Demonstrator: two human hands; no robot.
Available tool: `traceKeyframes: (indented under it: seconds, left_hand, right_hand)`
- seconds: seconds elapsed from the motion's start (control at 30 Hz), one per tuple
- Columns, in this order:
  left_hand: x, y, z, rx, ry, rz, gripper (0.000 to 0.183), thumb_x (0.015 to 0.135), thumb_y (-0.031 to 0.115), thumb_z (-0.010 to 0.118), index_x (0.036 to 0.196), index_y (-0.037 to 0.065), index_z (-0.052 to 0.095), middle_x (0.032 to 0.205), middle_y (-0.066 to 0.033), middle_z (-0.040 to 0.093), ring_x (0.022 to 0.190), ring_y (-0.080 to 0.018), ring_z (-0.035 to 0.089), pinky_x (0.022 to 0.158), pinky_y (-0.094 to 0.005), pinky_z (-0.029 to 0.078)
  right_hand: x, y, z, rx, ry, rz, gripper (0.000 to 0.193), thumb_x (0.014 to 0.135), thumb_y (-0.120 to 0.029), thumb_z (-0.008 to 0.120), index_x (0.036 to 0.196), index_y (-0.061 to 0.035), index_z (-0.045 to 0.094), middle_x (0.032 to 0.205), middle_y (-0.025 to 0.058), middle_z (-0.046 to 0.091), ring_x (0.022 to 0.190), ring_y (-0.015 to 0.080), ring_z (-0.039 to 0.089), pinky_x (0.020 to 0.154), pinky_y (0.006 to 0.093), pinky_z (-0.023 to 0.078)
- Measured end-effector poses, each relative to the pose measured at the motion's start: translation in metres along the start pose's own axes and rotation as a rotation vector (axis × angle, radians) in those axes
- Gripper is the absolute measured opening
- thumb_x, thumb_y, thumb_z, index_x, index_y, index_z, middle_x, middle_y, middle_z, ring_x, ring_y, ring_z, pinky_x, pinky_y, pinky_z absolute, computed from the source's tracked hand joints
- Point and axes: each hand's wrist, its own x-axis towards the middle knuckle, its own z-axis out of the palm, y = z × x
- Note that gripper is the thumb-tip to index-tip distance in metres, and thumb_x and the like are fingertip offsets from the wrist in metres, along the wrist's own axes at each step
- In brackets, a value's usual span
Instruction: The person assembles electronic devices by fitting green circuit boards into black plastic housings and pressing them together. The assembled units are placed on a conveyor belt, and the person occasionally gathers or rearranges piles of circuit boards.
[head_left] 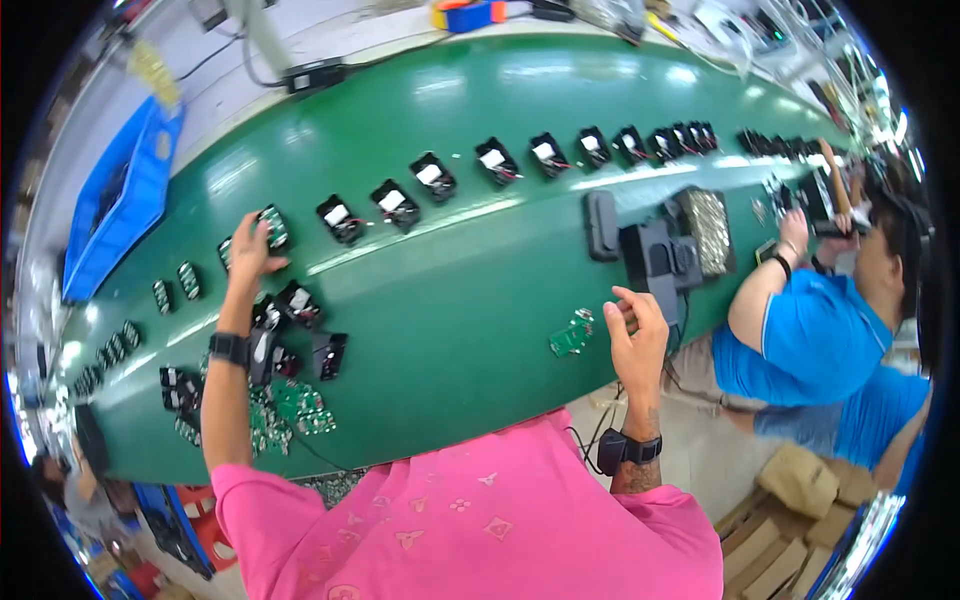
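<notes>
My left hand [250,252] reaches over the left part of the green workbench. Its fingers lie along the edge of a small black casing [275,226] with a green circuit board in it, the thumb near its lower end. Partly behind this hand sits another such casing [225,252]. My right hand [638,338] hovers near the front edge, fingers loosely bent, thumb apart, nothing between them. Just left of it a loose green circuit board [573,335] lies on the bench. To the right of the left hand, black casings with white parts and red wires [341,219] form a long row.
Black parts [298,303] and a pile of green boards [290,405] lie below my left forearm. A blue bin [120,200] stands far left. Black devices [655,255] and a bubble-wrapped block [706,232] stand right of centre. A person in blue [825,320] works at the right.
</notes>
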Motion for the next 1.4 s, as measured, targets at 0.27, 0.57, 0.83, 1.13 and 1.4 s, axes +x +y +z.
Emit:
traceKeyframes:
  seconds: [0.27,0.57,0.83,1.13,1.4]
  left_hand:
    - [-0.067,0.083,0.060,0.911,-0.070,0.564,0.090,0.078,0.036,0.081,0.149,0.004,0.036,0.130,-0.0298,0.054,0.120,-0.0470,0.054,0.100,-0.0496,0.046]
    - [-0.070,0.060,0.088,0.814,-0.117,0.574,0.072,0.081,0.037,0.075,0.142,0.008,0.050,0.114,-0.0217,0.059,0.101,-0.0379,0.059,0.089,-0.0469,0.050]
    - [-0.186,0.074,0.083,-0.410,-0.721,0.179,0.050,0.092,0.030,0.059,0.131,-0.001,0.061,0.122,-0.0106,0.058,0.097,-0.0167,0.063,0.065,-0.0245,0.048]
    - [-0.223,0.046,0.140,-0.682,-0.684,0.000,0.041,0.088,0.029,0.057,0.112,-0.004,0.068,0.125,-0.0142,0.058,0.092,-0.0182,0.066,0.055,-0.0235,0.049]
    - [-0.234,0.043,0.156,-0.652,-0.671,0.091,0.019,0.085,0.013,0.064,0.094,-0.002,0.072,0.134,-0.0128,0.053,0.092,-0.0165,0.064,0.063,-0.0263,0.056]
  right_hand:
    - [-0.032,0.001,0.037,-0.141,-0.154,-0.139,0.042,0.077,-0.008,0.080,0.116,-0.0019,0.068,0.111,0.0146,0.055,0.094,0.0288,0.060,0.076,0.0380,0.051]
    - [-0.004,-0.034,0.079,-0.093,-0.228,-0.333,0.026,0.077,-0.008,0.079,0.100,-0.0013,0.070,0.098,0.0126,0.061,0.090,0.0324,0.057,0.079,0.0416,0.048]
    - [0.003,-0.033,0.052,-0.042,-0.234,-0.347,0.013,0.073,-0.004,0.079,0.082,-0.0014,0.070,0.083,0.0083,0.062,0.078,0.0257,0.055,0.071,0.0365,0.046]
    - [0.008,-0.069,0.055,0.881,-0.289,0.215,0.029,0.092,0.004,0.064,0.120,0.0054,0.057,0.088,0.0067,0.064,0.074,0.0139,0.068,0.065,0.0248,0.055]
    - [0.005,-0.064,0.068,0.903,-0.373,0.175,0.019,0.091,0.002,0.066,0.109,0.0060,0.062,0.092,0.0042,0.057,0.071,0.0134,0.064,0.064,0.0243,0.053]
